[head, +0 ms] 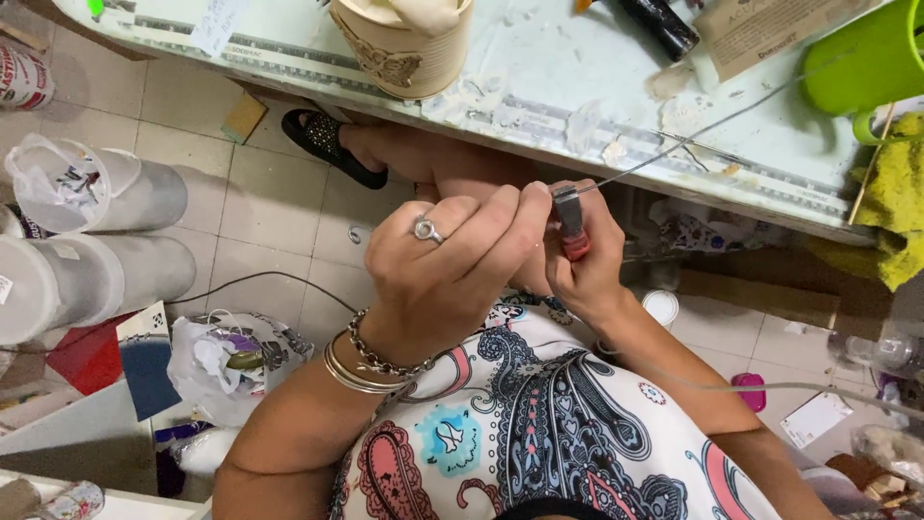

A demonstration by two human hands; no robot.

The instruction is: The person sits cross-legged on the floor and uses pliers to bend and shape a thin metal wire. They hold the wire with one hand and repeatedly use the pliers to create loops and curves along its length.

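Note:
My right hand [589, 262] grips small pliers [570, 218] with red handles, the jaws pointing up near the table edge. The jaws clamp a thin grey wire [693, 135] that runs up and right across the table. My left hand [452, 260], with a ring and bracelets, pinches the wire end right at the plier jaws, fingers closed. Both hands are held together over my lap, just below the table's front edge.
A white worktable [577, 87] carries a cream tin [404, 43], a green cup [866, 58], a black tube [664, 24] and a yellow cloth [900, 202]. Grey plastic tubs [96, 231] and a plastic bag [236, 356] stand on the tiled floor at left.

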